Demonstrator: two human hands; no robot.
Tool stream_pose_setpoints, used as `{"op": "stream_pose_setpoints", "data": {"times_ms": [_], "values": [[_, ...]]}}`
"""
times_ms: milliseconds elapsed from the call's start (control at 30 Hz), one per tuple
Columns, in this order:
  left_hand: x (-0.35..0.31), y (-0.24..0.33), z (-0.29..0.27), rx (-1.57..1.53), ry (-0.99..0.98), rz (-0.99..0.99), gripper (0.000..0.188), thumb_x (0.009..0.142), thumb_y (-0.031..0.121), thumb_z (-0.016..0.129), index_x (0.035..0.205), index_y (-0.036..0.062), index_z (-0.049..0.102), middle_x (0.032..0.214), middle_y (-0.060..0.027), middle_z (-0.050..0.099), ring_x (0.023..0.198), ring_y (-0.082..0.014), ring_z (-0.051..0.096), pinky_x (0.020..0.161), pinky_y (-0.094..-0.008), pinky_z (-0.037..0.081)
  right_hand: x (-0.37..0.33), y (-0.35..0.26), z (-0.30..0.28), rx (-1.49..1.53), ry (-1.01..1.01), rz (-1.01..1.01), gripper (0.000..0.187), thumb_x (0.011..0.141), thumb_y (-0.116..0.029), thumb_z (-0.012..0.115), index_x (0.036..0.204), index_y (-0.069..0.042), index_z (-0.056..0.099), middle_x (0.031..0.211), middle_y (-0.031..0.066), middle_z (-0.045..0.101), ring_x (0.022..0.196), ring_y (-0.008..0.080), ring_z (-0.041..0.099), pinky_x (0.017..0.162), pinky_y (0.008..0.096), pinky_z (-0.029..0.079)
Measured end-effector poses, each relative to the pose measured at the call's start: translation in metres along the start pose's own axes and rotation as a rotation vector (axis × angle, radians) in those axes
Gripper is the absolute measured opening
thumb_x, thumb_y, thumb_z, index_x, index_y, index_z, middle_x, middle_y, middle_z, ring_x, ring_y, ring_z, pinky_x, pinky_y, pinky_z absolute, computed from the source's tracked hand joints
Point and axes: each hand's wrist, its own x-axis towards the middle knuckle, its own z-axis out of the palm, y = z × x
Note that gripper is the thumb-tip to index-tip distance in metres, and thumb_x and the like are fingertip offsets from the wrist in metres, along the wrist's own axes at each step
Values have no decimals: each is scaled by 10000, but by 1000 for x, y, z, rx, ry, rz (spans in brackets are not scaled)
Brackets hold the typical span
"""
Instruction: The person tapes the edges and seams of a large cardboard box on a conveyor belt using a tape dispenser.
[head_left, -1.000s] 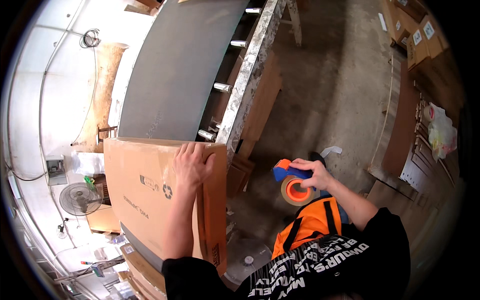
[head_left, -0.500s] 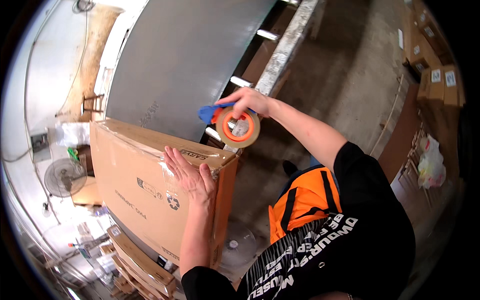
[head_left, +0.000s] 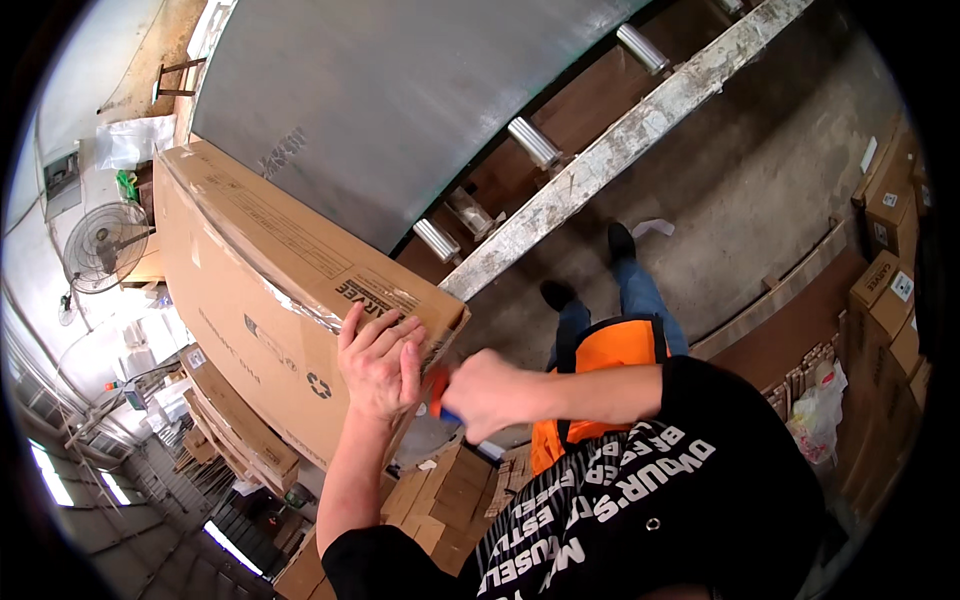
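Note:
A large brown cardboard box (head_left: pixel 225 265) sits tilted at the left, clear tape running along its upper edge. My left hand (head_left: pixel 382 372) lies against the box near its right-hand corner, fingers extended over the edge and holding nothing. Close by, beside the box's narrow end, my right hand (head_left: pixel 492 395) is closed around a tape dispenser (head_left: pixel 439 392). Only a bit of the dispenser's orange and blue parts shows. The hand is slightly smeared by motion, and the tape roll is hidden behind it.
A grey conveyor belt (head_left: pixel 370 90) extends beyond the box, with metal rollers (head_left: pixel 535 142) and a scuffed rail (head_left: pixel 620 150) along its side. A fan (head_left: pixel 105 248) stands at the left. Stacked cartons (head_left: pixel 888 285) and a plastic bag (head_left: pixel 818 410) are at the right.
My right hand has swept the tape dispenser from above the box's far corner down to its narrow end. My left hand stays on the box edge. The view has shifted.

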Motion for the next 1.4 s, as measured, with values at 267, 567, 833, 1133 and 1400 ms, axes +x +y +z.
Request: {"op": "stream_pose_setpoints", "data": {"times_ms": [267, 567, 833, 1133, 1400], "values": [[-11, -1, 9, 25, 146, -108, 249, 859, 146, 495, 843, 59, 727, 912, -56, 726, 1008, -248, 650, 1140, -506, 261, -68, 76, -44, 895, 224, 162, 581, 593, -98, 701, 1174, -95, 699, 1024, 49, 719, 900, 129, 669, 810, 283, 531], [-13, -11, 0, 27, -65, -77, 277, 870, 226, 523, 1031, 138, 730, 1082, -19, 708, 1190, -268, 569, 1182, -531, 133, 1, 108, -103, 507, -67, -30, 524, 590, -75, 728, 1114, -65, 720, 836, 35, 708, 772, 85, 656, 730, 272, 538], [-35, -17, 17, -20, 205, -56, 161, 814, 185, 583, 762, 127, 724, 865, 16, 722, 959, -185, 648, 1158, -531, 220, 13, -34, 25, -537, -280, 147, 543, 594, -282, 700, 1124, -159, 695, 1075, 201, 623, 897, 338, 666, 693, 449, 546], [-385, -135, 23, 891, 638, -1686, 631, 956, 426, 539, 1331, -75, 457, 1310, -276, 523, 1224, -405, 483, 1033, -499, 373, -35, -29, 20, 628, 750, -228, 910, 663, -95, 722, 1445, 83, 293, 1369, 197, 451, 1224, 254, 503, 1056, 345, 369], [-492, -140, 92, -239, 549, -2206, 905, 895, 739, 343, 1121, -78, 660, 1082, -236, 685, 1041, -389, 634, 901, -468, 482, 54, -25, 22, 452, 872, -220, 954, 643, -228, 751, 1428, 79, 303, 1303, 154, 489, 1168, 231, 507, 1021, 348, 385]]}}
